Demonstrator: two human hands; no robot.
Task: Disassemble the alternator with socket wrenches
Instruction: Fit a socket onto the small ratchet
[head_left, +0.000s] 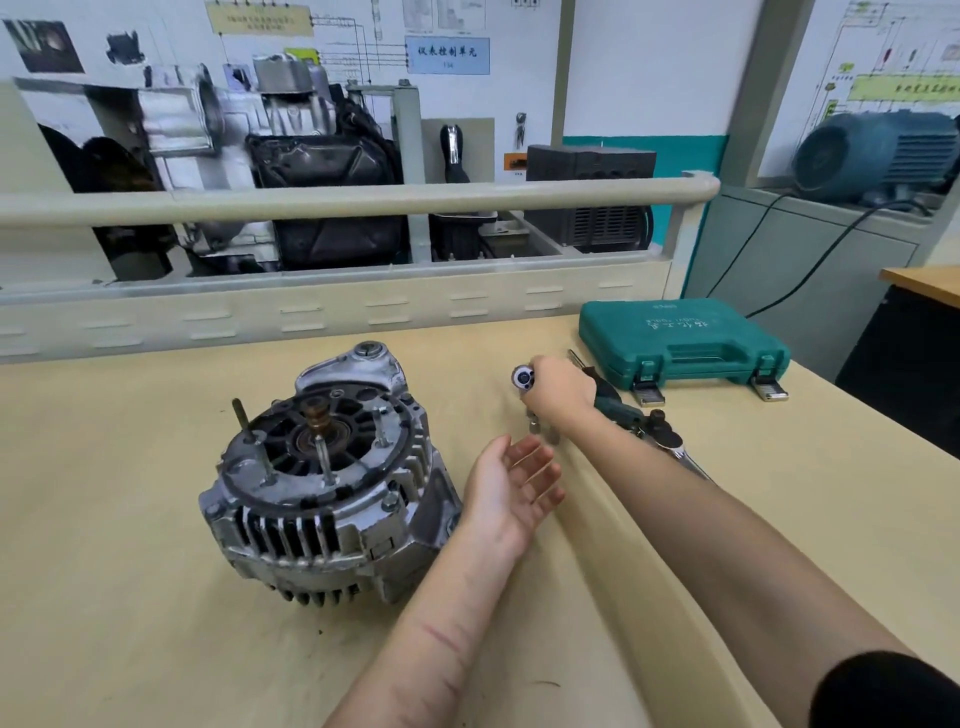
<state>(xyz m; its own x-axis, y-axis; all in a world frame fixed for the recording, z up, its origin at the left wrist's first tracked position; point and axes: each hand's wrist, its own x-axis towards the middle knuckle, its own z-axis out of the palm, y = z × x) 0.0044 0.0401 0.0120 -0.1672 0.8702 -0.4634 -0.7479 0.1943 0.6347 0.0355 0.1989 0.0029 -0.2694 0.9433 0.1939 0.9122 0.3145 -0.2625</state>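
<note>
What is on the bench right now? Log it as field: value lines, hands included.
alternator: on the bench, rear face up, studs upright
right hand: grips a ratchet wrench above the bench
left hand: open, palm up, beside the alternator
sockets: small, upright under the right hand
second ratchet: lying flat
tool case: green, closed, far right

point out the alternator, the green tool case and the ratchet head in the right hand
alternator (322, 483): head view, on its finned housing
green tool case (680, 340): head view, on its closed lid
ratchet head (522, 376): head view, on its round end
</note>
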